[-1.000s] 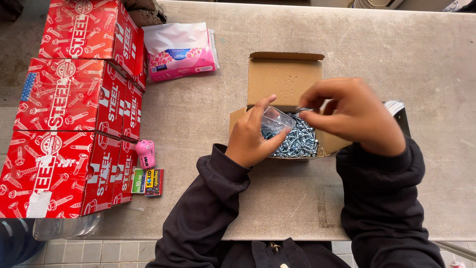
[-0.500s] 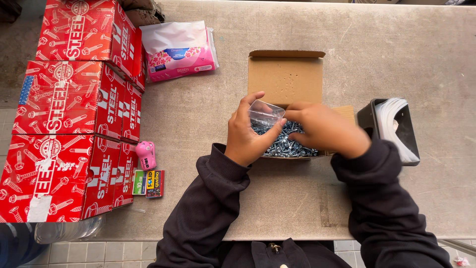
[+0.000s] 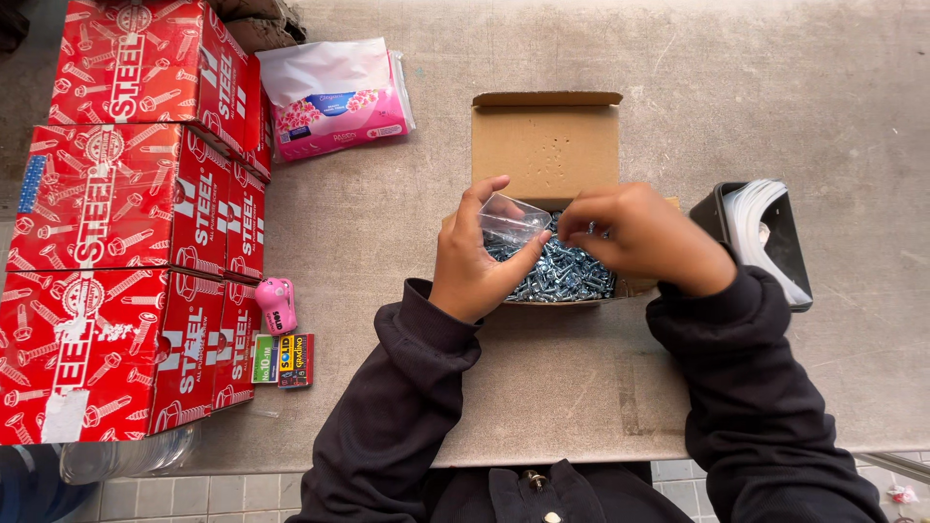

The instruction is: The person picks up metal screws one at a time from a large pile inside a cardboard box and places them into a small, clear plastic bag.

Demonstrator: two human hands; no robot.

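Note:
An open cardboard box (image 3: pixel 545 145) full of silver screws (image 3: pixel 567 271) sits mid-table, its lid flap standing up at the back. My left hand (image 3: pixel 472 261) holds a small clear plastic bag (image 3: pixel 511 219) open above the box's left side. Beside it, my right hand (image 3: pixel 647 237) hovers over the screws with its fingertips pinched together next to the bag's mouth; a little metal shows between them, probably screws. Both arms wear dark sleeves.
Three red printed cartons (image 3: pixel 126 218) are stacked along the left edge. A pink tissue pack (image 3: pixel 334 97) lies at the back, a pink stapler (image 3: pixel 275 302) and small staple boxes (image 3: pixel 281 358) by the cartons. A black tray of clear bags (image 3: pixel 765 237) stands right.
My right hand dipped into the screws half a second ago and has risen again toward the bag's mouth. The left hand and the bag have barely moved.

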